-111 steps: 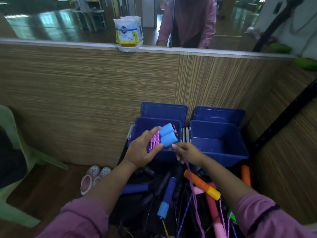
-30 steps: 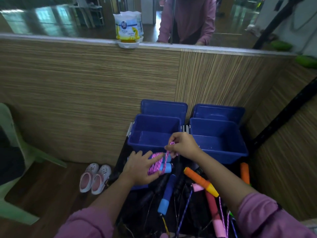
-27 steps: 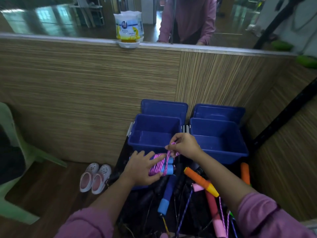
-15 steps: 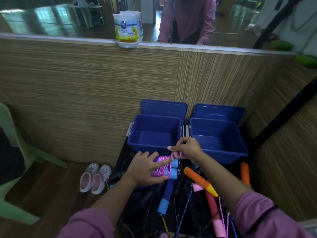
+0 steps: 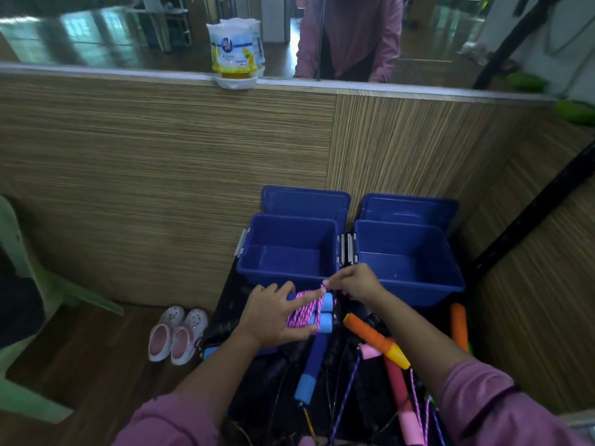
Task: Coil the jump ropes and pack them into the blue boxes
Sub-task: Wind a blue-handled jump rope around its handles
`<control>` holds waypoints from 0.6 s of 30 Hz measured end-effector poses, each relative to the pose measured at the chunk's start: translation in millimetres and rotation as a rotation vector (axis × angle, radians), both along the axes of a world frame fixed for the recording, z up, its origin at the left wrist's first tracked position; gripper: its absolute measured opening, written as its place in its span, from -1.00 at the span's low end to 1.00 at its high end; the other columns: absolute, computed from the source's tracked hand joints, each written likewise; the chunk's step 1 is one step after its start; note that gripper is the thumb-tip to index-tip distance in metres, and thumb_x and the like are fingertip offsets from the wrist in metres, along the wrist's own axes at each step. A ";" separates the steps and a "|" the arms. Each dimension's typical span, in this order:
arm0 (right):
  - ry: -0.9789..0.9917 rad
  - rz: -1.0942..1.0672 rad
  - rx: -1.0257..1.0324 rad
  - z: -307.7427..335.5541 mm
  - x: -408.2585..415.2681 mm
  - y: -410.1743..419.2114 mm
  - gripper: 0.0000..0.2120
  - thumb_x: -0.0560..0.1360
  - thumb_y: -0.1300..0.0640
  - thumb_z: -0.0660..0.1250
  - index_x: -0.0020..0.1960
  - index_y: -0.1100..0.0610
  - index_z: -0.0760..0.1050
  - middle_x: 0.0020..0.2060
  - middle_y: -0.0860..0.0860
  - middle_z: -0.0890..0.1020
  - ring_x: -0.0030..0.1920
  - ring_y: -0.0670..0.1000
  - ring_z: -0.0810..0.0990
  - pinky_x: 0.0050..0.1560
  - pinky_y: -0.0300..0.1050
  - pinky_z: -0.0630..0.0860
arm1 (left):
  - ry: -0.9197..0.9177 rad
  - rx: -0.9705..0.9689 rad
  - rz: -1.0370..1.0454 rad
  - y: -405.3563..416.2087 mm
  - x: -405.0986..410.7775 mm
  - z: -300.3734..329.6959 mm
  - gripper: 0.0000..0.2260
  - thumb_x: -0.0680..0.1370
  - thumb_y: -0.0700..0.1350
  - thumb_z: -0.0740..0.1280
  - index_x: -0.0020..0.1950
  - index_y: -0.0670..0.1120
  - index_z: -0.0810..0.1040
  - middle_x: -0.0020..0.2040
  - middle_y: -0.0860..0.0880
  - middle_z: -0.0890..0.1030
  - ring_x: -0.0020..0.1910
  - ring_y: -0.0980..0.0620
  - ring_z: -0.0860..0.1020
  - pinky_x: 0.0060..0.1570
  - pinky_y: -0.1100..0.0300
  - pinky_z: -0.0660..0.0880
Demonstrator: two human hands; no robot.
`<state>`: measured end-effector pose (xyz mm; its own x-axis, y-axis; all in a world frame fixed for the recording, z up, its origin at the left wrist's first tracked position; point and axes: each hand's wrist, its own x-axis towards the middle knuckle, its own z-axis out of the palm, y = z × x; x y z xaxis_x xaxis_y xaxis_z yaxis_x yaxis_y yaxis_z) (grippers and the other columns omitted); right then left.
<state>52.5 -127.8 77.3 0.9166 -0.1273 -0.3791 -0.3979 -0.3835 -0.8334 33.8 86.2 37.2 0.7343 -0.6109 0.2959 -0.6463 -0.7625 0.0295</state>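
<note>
My left hand grips a jump rope bundle: two light blue foam handles with pink cord wound around them. It is held just in front of the left blue box. My right hand pinches the end of the pink cord at the top of the bundle. The right blue box stands beside the left one. Both boxes are open and hold nothing. A pile of loose jump ropes lies below my hands, with blue, orange and pink handles.
The boxes' lids lean on the wooden wall panel behind them. A pair of pink and white clogs sits on the floor to the left. A green plastic chair stands at far left. An air freshener rests on the ledge.
The bundle has come down from above the left box to just in front of it. My right hand has wound more pink cord around the handles and now holds its end.
</note>
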 end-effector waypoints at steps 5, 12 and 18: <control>-0.077 0.104 -0.074 -2.9 0.2 1.6 -0.87 0.39 0.16 0.50 -0.08 0.16 0.68 -0.33 -0.07 0.63 -0.30 -0.16 0.54 -0.27 -0.34 0.45 | -0.008 -0.006 0.033 0.7 2.2 -2.5 -0.37 0.44 0.50 0.06 0.47 0.38 0.04 -0.16 0.03 0.51 -0.34 0.04 0.47 -0.37 0.15 0.37; -0.020 -0.007 0.217 -4.3 -1.3 7.9 -0.76 0.41 0.42 0.39 0.04 0.26 0.47 -0.24 0.16 0.66 -0.25 0.06 0.67 -0.27 -0.12 0.59 | -0.019 0.048 -0.016 -1.3 3.2 -4.7 -0.37 0.44 0.49 0.05 0.48 0.36 0.08 -0.15 0.02 0.50 -0.34 0.03 0.45 -0.37 0.14 0.37; 0.092 -0.129 0.306 -6.1 3.0 9.5 -0.92 0.46 0.39 0.32 -0.18 0.28 0.54 -0.37 0.12 0.64 -0.36 -0.02 0.65 -0.29 -0.17 0.55 | 0.006 0.024 0.044 -2.0 2.9 -7.8 -0.36 0.38 0.48 0.14 0.40 0.25 0.32 -0.15 0.04 0.50 -0.34 0.03 0.49 -0.37 0.14 0.35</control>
<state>55.5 -118.3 71.2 0.8604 -0.1075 -0.4981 -0.5059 -0.0627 -0.8603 36.7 84.2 29.4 0.7622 -0.5851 0.2770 -0.6122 -0.7906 0.0145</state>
